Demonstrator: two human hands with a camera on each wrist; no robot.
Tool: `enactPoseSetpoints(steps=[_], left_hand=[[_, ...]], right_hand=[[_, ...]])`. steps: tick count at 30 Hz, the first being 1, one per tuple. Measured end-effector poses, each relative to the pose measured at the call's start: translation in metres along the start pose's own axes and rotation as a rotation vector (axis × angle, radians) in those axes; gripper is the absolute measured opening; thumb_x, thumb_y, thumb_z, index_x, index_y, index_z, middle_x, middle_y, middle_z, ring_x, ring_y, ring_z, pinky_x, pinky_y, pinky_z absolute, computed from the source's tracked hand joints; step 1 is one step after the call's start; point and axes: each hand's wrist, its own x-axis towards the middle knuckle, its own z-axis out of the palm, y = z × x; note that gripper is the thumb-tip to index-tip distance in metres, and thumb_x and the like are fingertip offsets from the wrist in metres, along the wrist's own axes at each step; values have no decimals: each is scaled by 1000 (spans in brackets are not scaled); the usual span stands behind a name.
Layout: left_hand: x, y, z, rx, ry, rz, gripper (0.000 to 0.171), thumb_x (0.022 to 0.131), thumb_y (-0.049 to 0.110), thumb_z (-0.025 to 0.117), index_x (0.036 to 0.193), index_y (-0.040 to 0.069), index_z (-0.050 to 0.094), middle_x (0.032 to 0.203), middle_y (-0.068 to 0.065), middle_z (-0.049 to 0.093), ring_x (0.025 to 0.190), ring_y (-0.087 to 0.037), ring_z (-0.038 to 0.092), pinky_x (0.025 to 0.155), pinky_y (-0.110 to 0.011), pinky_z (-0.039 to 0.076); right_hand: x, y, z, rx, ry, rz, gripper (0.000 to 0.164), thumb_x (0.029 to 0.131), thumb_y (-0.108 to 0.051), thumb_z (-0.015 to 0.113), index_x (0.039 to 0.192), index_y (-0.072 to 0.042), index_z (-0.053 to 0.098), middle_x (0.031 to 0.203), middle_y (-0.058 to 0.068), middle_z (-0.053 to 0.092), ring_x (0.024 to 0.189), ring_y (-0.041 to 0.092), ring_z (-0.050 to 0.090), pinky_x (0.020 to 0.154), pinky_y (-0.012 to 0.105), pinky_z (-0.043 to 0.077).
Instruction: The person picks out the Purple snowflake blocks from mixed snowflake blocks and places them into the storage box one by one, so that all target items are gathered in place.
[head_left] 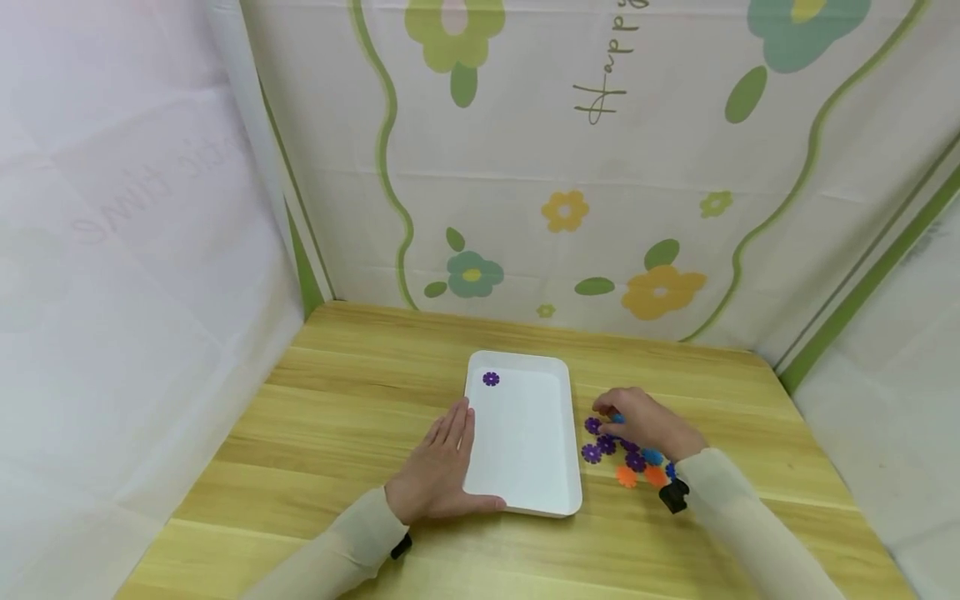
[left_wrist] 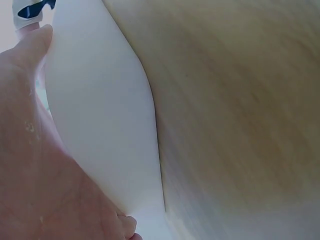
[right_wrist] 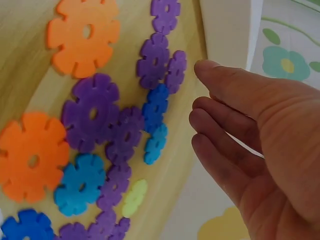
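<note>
My left hand (head_left: 438,479) lies along the left side of a white rectangular tray (head_left: 525,450), fingers straight and thumb at the near edge. One purple snowflake disc (head_left: 491,379) sits in the tray's far left corner. Right of the tray, my right hand (head_left: 641,418) hovers over a cluster of notched plastic snowflake discs. In the right wrist view its fingers are loosely bent, with nothing seen between them. Several purple discs (right_wrist: 91,112), orange discs (right_wrist: 34,157), blue discs (right_wrist: 80,185) and a yellow-green disc (right_wrist: 135,198) lie there, some overlapping.
The wood-grain table (head_left: 322,433) carries the tray and discs. A white cloth (head_left: 525,167) printed with flowers hangs behind it, with more cloth at the left and right sides. Each wrist wears a black device (head_left: 674,496).
</note>
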Motion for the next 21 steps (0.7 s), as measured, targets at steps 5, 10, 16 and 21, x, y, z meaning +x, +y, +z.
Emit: enactPoseSetpoints(steps=[5, 10, 16, 21], left_hand=[[1, -1, 2, 0, -4, 6, 134, 84, 89, 56, 164, -11, 18, 175, -30, 10, 164, -42, 16, 131, -53, 27], [1, -1, 4, -9, 12, 17, 134, 84, 90, 56, 164, -11, 19, 175, -31, 10, 164, -42, 16, 131, -55, 27], [1, -1, 4, -8, 13, 17, 135, 84, 91, 55, 163, -12, 19, 174, -31, 10, 164, -43, 15, 131, -56, 27], [0, -1, 1, 1, 2, 7, 133, 84, 89, 57, 164, -11, 19, 175, -31, 10, 164, -42, 15, 131, -54, 27]], right_hand=[[3, 9, 12, -1, 30, -6, 24, 93, -14, 82, 114, -4, 76, 106, 7, 77, 93, 21, 73, 83, 41, 64], [7, 11, 17, 23, 18, -12, 16, 93, -12, 82, 108, -10, 78, 100, 2, 77, 86, 10, 70, 78, 33, 62], [18, 12, 15, 44, -27, 27, 17, 91, -11, 83, 107, -8, 79, 97, 0, 76, 82, 6, 63, 73, 27, 57], [25, 14, 11, 62, -57, 62, 15, 89, -12, 86, 102, -11, 79, 93, -4, 75, 81, 6, 63, 73, 27, 57]])
